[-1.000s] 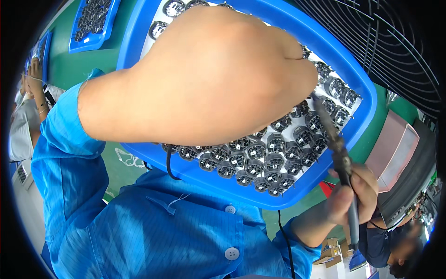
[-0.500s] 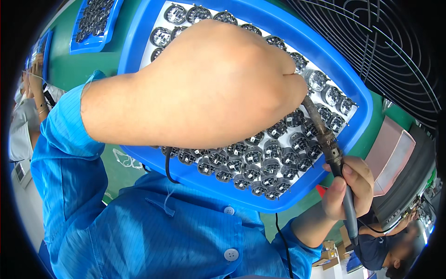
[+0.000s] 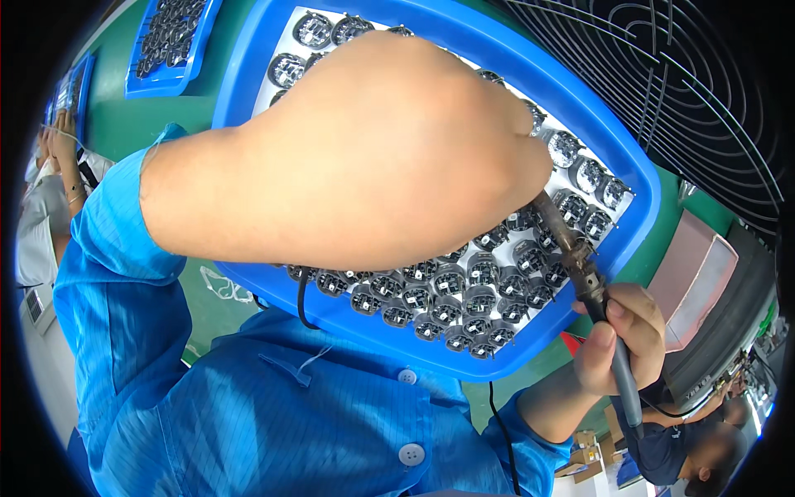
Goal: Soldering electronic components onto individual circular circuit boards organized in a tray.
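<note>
My right hand (image 3: 621, 340) pinches the dark handle of a soldering iron (image 3: 590, 283) between thumb and fingers, and the metal shaft runs away from it, up and leftward, until the far end goes out of sight behind my left hand (image 3: 414, 157). The left hand is turned back-up over the blue tray (image 3: 377, 334), its fingers hidden beneath, so I cannot tell whether they are spread, pressed together or pinching something. The round black parts (image 3: 447, 282) sit in the tray all round that hand: rows nearer my body, a few past its knuckles, others just beyond its right edge.

To do this well, I judge, I should keep my grip on the handle alone, well back from the hot shaft, and steer with small finger moves rather than the whole arm. The left fingers ought to stay clear of the iron's end, and the shaft should pass over the neighbouring parts without brushing them. A bare wrist hovering this low could nudge the parts beneath, so I'd carry it light.

Compared with a second ago, the iron slants more and its shaft lies farther left. My left hand sits a little lower in view, more parts show past its knuckles, and my right hand has kept the same pinch.
</note>
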`<state>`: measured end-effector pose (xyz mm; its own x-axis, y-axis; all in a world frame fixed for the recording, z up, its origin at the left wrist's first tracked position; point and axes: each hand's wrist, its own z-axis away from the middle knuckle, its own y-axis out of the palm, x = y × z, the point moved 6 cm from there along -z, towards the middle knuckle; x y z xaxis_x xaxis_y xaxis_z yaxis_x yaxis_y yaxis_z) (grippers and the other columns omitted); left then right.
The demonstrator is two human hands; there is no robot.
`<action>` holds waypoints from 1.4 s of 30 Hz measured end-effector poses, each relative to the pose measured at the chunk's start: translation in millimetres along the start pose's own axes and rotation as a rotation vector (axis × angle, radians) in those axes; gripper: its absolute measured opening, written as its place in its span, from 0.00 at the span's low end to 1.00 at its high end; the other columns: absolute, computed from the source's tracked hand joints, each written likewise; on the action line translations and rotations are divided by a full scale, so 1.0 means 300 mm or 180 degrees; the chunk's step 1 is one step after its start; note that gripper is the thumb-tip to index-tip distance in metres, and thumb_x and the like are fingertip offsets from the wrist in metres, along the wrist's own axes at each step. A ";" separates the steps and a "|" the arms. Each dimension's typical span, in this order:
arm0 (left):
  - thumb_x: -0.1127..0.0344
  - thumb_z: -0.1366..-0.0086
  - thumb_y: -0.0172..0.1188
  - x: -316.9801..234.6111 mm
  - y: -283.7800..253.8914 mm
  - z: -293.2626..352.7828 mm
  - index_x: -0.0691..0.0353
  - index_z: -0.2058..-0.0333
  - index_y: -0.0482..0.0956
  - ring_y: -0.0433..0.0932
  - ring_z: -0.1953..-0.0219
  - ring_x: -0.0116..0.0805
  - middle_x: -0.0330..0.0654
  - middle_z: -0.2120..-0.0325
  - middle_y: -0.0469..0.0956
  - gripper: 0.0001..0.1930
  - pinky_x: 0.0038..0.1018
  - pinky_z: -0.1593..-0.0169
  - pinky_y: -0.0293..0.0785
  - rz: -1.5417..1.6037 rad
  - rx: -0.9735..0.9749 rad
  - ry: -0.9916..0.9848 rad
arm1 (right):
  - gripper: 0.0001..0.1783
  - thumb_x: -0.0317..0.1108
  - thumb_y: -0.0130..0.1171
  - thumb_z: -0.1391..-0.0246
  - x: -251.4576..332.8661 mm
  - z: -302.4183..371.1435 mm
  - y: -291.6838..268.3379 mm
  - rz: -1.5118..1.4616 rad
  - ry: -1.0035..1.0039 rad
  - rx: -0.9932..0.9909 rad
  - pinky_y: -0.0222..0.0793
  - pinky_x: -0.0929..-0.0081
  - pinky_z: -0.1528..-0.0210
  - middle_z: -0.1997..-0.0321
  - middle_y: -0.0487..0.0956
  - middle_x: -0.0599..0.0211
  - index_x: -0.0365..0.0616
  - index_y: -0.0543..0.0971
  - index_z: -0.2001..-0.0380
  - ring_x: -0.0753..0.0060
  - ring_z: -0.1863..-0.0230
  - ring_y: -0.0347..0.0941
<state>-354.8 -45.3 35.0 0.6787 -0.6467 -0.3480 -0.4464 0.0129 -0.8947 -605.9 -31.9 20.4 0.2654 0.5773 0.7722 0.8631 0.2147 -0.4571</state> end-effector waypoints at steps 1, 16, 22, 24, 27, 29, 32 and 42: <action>0.75 0.54 0.69 0.003 -0.007 -0.005 0.61 0.65 0.84 0.76 0.79 0.36 0.38 0.79 0.76 0.13 0.30 0.77 0.73 0.0078 -0.0148 -0.0027 | 0.20 0.41 0.69 0.41 -0.001 0.000 -0.007 0.0000 -0.0014 -0.0020 0.75 0.67 0.74 0.72 0.81 0.48 0.32 0.75 0.68 0.59 0.78 0.76; 0.74 0.48 0.69 0.014 -0.022 -0.055 0.58 0.64 0.85 0.78 0.78 0.39 0.39 0.78 0.79 0.11 0.32 0.76 0.72 0.0039 -0.0636 -0.0131 | 0.15 0.33 0.64 0.37 -0.060 -0.045 -0.021 -0.0111 -0.0132 -0.0002 0.74 0.73 0.74 0.69 0.80 0.42 0.30 0.74 0.61 0.60 0.78 0.80; 0.74 0.50 0.69 0.014 -0.024 -0.050 0.58 0.65 0.85 0.77 0.79 0.38 0.38 0.79 0.78 0.11 0.31 0.77 0.71 0.0240 -0.0926 0.0042 | 0.15 0.33 0.64 0.37 -0.069 -0.042 -0.026 -0.0157 -0.0032 -0.0017 0.74 0.73 0.74 0.69 0.81 0.42 0.29 0.74 0.60 0.61 0.79 0.80; 0.74 0.50 0.69 0.015 -0.015 -0.058 0.57 0.65 0.84 0.77 0.79 0.38 0.38 0.79 0.78 0.11 0.31 0.77 0.71 0.0140 -0.0776 0.0061 | 0.15 0.33 0.63 0.37 -0.068 -0.042 -0.027 -0.0233 -0.0056 -0.0020 0.74 0.73 0.74 0.70 0.80 0.42 0.30 0.74 0.59 0.61 0.79 0.80; 0.74 0.51 0.69 0.018 -0.006 -0.063 0.57 0.66 0.84 0.77 0.79 0.38 0.37 0.79 0.77 0.12 0.31 0.76 0.72 -0.0073 -0.0270 -0.0283 | 0.15 0.33 0.63 0.37 -0.077 -0.039 -0.029 -0.0229 0.0022 -0.0126 0.74 0.73 0.75 0.70 0.80 0.43 0.30 0.74 0.59 0.61 0.79 0.80; 0.74 0.51 0.69 0.012 -0.012 -0.067 0.57 0.66 0.84 0.78 0.78 0.38 0.37 0.79 0.78 0.12 0.32 0.76 0.72 0.0092 -0.0211 -0.0469 | 0.15 0.33 0.63 0.37 -0.081 -0.038 -0.031 -0.0259 0.0050 -0.0131 0.74 0.73 0.75 0.70 0.80 0.43 0.30 0.74 0.59 0.61 0.79 0.80; 0.74 0.51 0.69 0.012 -0.014 -0.075 0.57 0.65 0.85 0.79 0.77 0.38 0.38 0.77 0.80 0.12 0.32 0.75 0.74 0.0003 -0.0123 -0.0373 | 0.14 0.33 0.62 0.37 -0.085 -0.037 -0.031 -0.0357 0.0080 -0.0104 0.75 0.73 0.75 0.68 0.81 0.42 0.30 0.74 0.59 0.61 0.79 0.80; 0.78 0.50 0.69 0.023 -0.019 -0.034 0.61 0.65 0.86 0.80 0.77 0.39 0.42 0.78 0.81 0.12 0.31 0.75 0.75 -0.0155 -0.0854 -0.0011 | 0.16 0.38 0.61 0.35 -0.084 -0.021 -0.033 -0.0232 0.0061 -0.0204 0.73 0.74 0.76 0.67 0.80 0.43 0.32 0.75 0.58 0.63 0.79 0.79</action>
<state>-353.5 -57.6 40.6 0.7051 -0.6389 -0.3077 -0.5514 -0.2212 -0.8044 -618.3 -53.6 8.2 0.2086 0.5466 0.8110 0.9059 0.2044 -0.3708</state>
